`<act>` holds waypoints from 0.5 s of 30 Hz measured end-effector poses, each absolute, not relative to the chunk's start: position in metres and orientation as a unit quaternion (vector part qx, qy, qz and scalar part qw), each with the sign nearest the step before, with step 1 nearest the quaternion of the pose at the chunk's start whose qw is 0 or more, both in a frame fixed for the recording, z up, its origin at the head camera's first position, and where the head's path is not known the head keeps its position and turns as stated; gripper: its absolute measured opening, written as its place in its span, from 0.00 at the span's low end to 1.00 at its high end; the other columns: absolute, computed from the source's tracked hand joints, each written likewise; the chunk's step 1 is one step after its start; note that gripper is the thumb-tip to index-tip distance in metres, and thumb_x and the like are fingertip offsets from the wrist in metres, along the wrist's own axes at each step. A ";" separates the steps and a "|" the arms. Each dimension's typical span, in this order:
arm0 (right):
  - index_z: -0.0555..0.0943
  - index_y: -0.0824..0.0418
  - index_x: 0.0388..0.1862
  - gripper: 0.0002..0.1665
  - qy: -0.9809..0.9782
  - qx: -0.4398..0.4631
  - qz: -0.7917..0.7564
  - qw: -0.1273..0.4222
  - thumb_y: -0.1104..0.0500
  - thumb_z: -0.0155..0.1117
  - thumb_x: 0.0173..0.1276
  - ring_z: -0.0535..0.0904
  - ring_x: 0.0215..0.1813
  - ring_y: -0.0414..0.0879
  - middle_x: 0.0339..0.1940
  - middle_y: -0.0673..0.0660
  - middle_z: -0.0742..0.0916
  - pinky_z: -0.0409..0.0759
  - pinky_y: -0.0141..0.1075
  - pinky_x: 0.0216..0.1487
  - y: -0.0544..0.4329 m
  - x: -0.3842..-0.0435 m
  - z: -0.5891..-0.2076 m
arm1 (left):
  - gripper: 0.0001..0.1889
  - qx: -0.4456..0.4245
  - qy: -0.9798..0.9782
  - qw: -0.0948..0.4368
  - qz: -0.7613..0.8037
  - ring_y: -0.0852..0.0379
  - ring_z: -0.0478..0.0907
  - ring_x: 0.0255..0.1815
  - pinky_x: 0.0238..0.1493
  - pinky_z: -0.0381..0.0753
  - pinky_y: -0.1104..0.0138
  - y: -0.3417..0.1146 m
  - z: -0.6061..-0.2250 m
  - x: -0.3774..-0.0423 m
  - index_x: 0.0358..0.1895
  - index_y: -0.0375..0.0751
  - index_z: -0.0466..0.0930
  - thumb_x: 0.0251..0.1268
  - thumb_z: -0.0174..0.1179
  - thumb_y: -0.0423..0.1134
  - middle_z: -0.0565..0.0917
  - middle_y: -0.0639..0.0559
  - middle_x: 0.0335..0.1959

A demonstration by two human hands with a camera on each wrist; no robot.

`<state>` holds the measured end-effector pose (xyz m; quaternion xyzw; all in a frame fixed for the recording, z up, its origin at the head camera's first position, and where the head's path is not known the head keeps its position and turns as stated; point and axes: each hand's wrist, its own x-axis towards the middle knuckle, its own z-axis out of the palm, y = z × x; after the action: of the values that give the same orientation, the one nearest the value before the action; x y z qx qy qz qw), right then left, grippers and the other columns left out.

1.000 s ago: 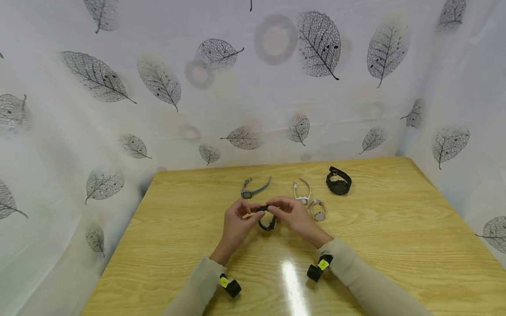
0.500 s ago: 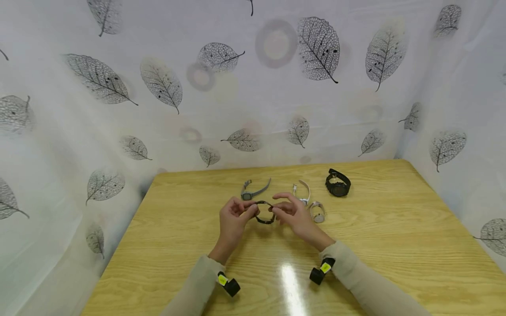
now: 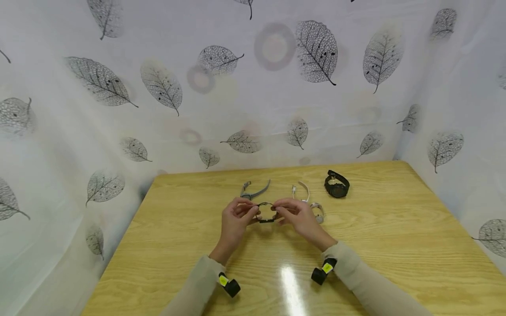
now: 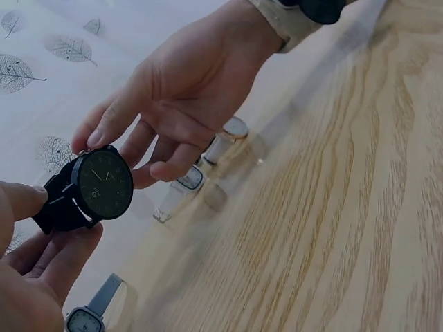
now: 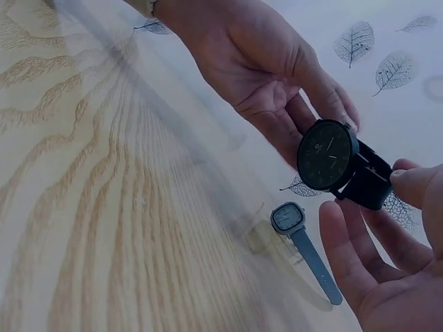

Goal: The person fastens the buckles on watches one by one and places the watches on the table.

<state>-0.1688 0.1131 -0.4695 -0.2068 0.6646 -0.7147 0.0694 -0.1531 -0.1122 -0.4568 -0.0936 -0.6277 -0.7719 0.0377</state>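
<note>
5 watches (image 4: 105,183), 1 tbl (image 3: 178,245)

Table (image 3: 178,250): wood, glare streak (image 3: 291,289)
Backdrop (image 3: 245,105): white, dark leaf prints (image 3: 316,52)
Grey watch (image 5: 311,258): strap spread open
Chunky black watch (image 3: 337,190): near back edge

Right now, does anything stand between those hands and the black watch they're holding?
Nothing visible does: the left hand and right hand both hold the black watch directly. The grey watch lies beyond them on the table.
</note>
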 end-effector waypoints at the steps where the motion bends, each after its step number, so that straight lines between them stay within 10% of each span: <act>1: 0.77 0.75 0.63 0.22 0.662 -0.204 -0.717 0.072 0.59 0.60 0.80 0.86 0.49 0.52 0.60 0.76 0.81 0.87 0.53 0.48 0.113 -0.169 -0.469 | 0.10 -0.098 -0.634 0.036 -0.766 0.46 0.87 0.42 0.43 0.89 0.54 -0.112 -0.457 -0.153 0.50 0.24 0.79 0.69 0.65 0.26 0.81 0.20 0.48; 15: 0.79 0.64 0.66 0.24 0.661 -0.201 -0.716 0.100 0.58 0.66 0.76 0.87 0.47 0.53 0.62 0.76 0.80 0.87 0.51 0.47 0.114 -0.169 -0.465 | 0.16 -0.154 -0.665 -0.026 -0.730 0.48 0.86 0.48 0.48 0.88 0.58 -0.123 -0.463 -0.156 0.57 0.24 0.82 0.69 0.65 0.27 0.78 0.20 0.56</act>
<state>-0.1690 0.1144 -0.4651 -0.2008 0.6611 -0.7160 0.0998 -0.1556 -0.1225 -0.4635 -0.1543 -0.6649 -0.7304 -0.0264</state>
